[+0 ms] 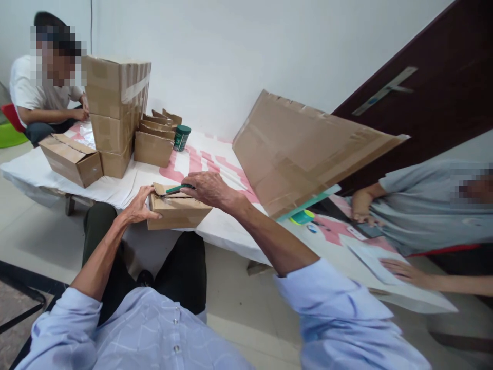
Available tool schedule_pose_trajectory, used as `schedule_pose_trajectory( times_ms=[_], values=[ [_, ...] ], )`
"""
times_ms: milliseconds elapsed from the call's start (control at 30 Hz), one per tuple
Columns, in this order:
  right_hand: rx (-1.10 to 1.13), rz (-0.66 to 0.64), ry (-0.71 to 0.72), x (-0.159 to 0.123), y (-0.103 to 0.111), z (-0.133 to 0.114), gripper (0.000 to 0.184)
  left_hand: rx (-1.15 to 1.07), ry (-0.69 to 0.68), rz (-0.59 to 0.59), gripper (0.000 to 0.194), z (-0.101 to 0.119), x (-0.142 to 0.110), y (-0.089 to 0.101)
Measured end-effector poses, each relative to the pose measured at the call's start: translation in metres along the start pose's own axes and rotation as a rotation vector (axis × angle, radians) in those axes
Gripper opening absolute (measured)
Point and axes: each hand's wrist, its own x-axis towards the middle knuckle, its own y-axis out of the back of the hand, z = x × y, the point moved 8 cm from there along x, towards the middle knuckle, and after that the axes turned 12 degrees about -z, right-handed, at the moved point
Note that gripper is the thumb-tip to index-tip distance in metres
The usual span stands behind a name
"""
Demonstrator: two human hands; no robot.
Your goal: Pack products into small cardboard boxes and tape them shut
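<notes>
A small brown cardboard box (177, 213) sits at the table's near edge, right in front of my body. My left hand (140, 206) grips its left end, thumb along the near side and fingers at the top edge. In my right hand (210, 187) is a green-handled cutter (175, 189), held over the top of the box. Its tip points left, at the raised flap (159, 189) near my left fingers. The tip is too small to tell whether it is inside the seam.
Stacked cardboard boxes (111, 118) and a box (71, 159) stand at left, beside open cartons (154, 149) and a green tub (182, 137). A large cardboard sheet (304, 149) leans at right near a tape roll (302, 217). Two other people sit at the table's ends.
</notes>
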Motion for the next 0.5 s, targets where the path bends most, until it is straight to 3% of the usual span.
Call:
schedule_pose_trajectory(
  times_ms=[200,333,500],
  values=[
    [-0.062,-0.048,0.039,-0.008,-0.007,0.013,0.034,0.009,0.003,-0.021,0.077,0.001,0.003,0.003],
    [-0.097,-0.058,-0.016,-0.014,-0.016,0.037,0.042,0.012,0.007,-0.035,0.075,0.001,0.005,0.004],
    [-0.057,-0.055,-0.082,-0.032,-0.024,0.077,0.036,0.002,0.012,-0.039,0.078,-0.003,0.002,0.012]
  ],
)
